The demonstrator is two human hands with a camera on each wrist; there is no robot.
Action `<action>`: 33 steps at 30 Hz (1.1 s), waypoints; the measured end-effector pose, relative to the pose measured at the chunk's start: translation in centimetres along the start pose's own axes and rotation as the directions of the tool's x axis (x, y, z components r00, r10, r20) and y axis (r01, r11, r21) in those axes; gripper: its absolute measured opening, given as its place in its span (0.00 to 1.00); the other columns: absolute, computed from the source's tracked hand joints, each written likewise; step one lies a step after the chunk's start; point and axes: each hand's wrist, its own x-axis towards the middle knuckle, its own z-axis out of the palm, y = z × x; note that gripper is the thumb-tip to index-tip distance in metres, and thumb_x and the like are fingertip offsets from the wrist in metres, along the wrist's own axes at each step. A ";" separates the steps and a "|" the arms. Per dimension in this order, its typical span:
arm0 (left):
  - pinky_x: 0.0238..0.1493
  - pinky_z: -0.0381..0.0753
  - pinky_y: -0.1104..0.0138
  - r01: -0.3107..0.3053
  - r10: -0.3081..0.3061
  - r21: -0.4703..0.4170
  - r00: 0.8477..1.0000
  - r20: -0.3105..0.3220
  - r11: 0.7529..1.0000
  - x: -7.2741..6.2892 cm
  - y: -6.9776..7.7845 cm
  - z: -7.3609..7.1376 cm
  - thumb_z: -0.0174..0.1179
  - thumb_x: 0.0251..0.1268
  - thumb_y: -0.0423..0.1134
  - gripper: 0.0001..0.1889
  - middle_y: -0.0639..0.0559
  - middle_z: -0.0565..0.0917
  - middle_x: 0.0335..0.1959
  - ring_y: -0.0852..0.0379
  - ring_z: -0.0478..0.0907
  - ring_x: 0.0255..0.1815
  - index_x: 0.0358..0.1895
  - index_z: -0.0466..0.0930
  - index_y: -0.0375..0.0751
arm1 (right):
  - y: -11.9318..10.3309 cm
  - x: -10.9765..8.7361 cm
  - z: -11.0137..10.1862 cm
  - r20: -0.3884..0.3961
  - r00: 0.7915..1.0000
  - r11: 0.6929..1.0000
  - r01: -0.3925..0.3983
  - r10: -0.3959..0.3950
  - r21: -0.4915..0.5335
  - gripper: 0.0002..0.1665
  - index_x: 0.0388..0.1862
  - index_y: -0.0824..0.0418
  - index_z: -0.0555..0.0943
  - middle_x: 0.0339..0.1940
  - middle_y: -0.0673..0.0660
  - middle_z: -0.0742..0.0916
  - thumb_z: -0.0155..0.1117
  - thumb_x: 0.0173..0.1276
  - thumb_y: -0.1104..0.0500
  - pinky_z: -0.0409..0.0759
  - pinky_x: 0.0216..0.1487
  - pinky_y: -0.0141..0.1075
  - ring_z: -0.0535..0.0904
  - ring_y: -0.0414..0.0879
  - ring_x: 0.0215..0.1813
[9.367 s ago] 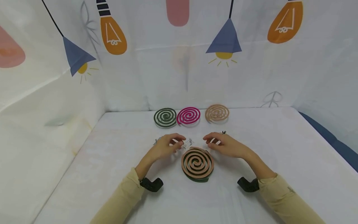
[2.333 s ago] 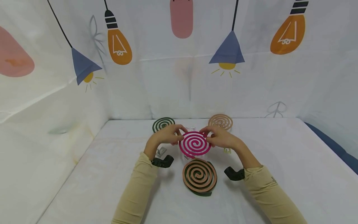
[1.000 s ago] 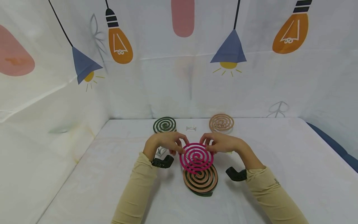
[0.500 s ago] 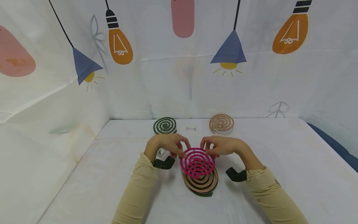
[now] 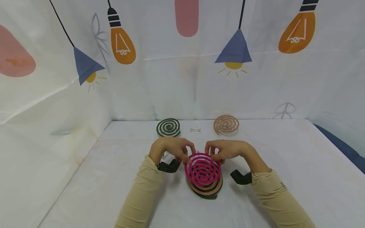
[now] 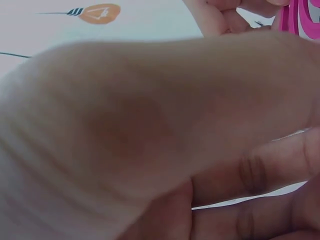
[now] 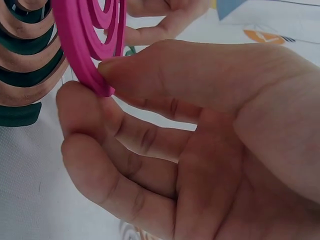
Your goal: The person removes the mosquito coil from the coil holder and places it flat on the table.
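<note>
In the head view a pink mosquito coil [image 5: 203, 166] is held tilted by both hands over a tan mosquito coil [image 5: 209, 192]. A green mosquito coil [image 7: 20, 115] shows between the tan coil's turns and below it. My left hand [image 5: 175, 147] pinches the pink coil's far left rim; in the left wrist view the hand covers most of the picture. My right hand [image 5: 228, 148] grips the far right rim, thumb on one side and fingertips on the other in the right wrist view. Whether the pink coil touches the pair below, I cannot tell.
Along the back of the white table [image 5: 271, 152] lie a second green coil [image 5: 168, 127], a small metal coil stand [image 5: 195, 130] and a second tan coil [image 5: 226, 124]. Another metal piece is partly hidden beside my left hand. A printed cloth [image 5: 171, 88] hangs behind.
The pink coil lay in the back row at first, with both hands holding nothing. Both hands have since brought it nearer and lowered it over the tan and green coils.
</note>
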 end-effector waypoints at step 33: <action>0.30 0.74 0.72 -0.003 0.003 0.007 0.999 0.032 1.000 1.0 0.7 0.7 0.68 0.55 0.37 0.14 0.54 0.81 0.21 0.62 0.75 0.24 0.42 0.74 0.38 | -0.4 -0.4 0.3 0.090 0.988 0.991 -0.128 0.123 0.045 0.11 0.44 0.61 0.70 0.38 0.58 0.80 0.58 0.64 0.66 0.83 0.34 0.40 0.83 0.47 0.29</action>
